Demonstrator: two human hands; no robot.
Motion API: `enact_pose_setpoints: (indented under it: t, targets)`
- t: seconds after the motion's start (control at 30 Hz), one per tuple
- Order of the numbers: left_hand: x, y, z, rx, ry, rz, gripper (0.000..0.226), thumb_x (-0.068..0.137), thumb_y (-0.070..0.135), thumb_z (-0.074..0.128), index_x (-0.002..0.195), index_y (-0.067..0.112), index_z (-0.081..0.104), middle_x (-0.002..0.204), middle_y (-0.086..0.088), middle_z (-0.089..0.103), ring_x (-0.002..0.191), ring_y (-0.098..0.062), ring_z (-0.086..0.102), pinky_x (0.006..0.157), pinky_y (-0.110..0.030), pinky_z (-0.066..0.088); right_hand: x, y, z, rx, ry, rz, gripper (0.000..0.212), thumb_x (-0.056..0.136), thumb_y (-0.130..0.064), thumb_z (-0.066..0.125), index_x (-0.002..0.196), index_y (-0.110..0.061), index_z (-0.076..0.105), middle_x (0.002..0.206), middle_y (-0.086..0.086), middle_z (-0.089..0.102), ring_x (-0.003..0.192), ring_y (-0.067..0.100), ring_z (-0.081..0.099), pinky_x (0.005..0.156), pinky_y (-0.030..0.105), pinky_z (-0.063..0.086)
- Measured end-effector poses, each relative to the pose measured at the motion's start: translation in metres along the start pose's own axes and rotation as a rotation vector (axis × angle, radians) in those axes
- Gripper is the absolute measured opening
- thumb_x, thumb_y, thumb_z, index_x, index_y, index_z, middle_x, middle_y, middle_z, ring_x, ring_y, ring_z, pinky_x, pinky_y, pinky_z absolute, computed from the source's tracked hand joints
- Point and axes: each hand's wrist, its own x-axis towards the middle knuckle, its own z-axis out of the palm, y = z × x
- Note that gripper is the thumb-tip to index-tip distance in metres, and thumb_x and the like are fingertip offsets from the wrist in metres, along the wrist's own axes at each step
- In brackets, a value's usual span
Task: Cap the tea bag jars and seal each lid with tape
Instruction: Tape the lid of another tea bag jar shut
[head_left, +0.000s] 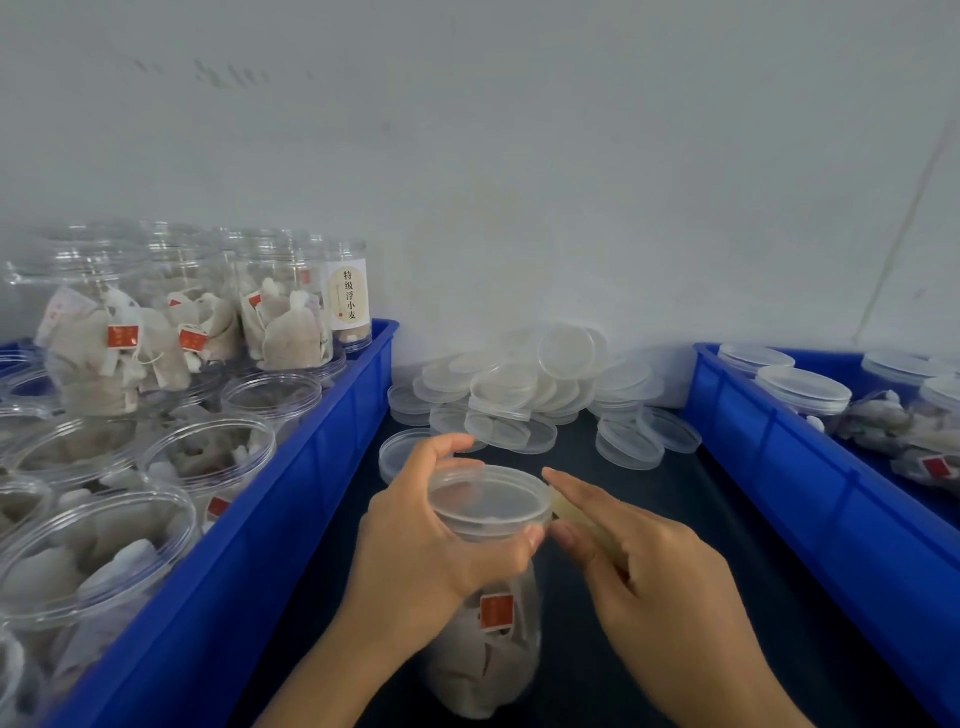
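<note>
Dark bench (649, 519) between two blue bins: capped jar (483, 623) at near centre.
Left hand (431, 540) grips its lid (488, 499); right hand (660, 577) pinches a tape strip (571, 512) against the rim. Loose lids (519, 395) lie beyond, by the white wall (519, 156).

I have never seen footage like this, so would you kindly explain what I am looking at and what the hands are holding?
There is no machine here: a camera worn on a person's head looks down at their own two hands. The left hand grips a capped jar of tea bags around its clear lid. The right hand pinches a strip of tape against the lid's edge. Behind lies a pile of spare lids. The left blue bin holds uncapped jars; the right blue bin holds capped ones.
</note>
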Motion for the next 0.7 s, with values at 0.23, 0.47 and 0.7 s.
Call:
enact_pose_setpoints:
  t: [0.23, 0.47, 0.7]
  targets:
    - [-0.001, -0.002, -0.008, 0.188, -0.059, 0.065, 0.098, 0.048, 0.061, 0.078, 0.137, 0.039, 0.043, 0.121, 0.026, 0.055, 0.112, 0.007, 0.05, 0.09, -0.012, 0.04, 0.005, 0.01, 0.003, -0.116, -0.118, 0.088, 0.036, 0.097, -0.053, 0.025, 0.126, -0.036, 0.039, 0.086, -0.018, 0.051, 0.079, 0.0, 0.053, 0.071, 0.018, 0.043]
    - [-0.003, 0.007, -0.01, 0.689, -0.043, 0.209, 0.096, 0.059, 0.079, 0.04, 0.145, 0.04, 0.023, 0.139, 0.028, 0.03, 0.123, 0.007, 0.032, 0.089, -0.011, 0.028, 0.001, 0.01, 0.008, -0.102, -0.104, 0.05, 0.051, 0.1, -0.048, 0.023, 0.148, -0.041, 0.008, 0.12, -0.018, 0.054, 0.101, -0.001, 0.053, 0.083, 0.016, 0.041]
    - [0.0, 0.009, 0.011, 0.894, 0.088, 0.204, 0.101, 0.054, 0.089, 0.017, 0.137, 0.033, 0.023, 0.132, 0.014, 0.036, 0.12, -0.007, 0.039, 0.1, -0.023, 0.034, 0.001, 0.011, 0.009, -0.084, -0.081, -0.057, 0.038, 0.101, -0.041, 0.027, 0.136, -0.056, 0.024, 0.09, -0.018, 0.047, 0.079, 0.0, 0.05, 0.073, 0.014, 0.043]
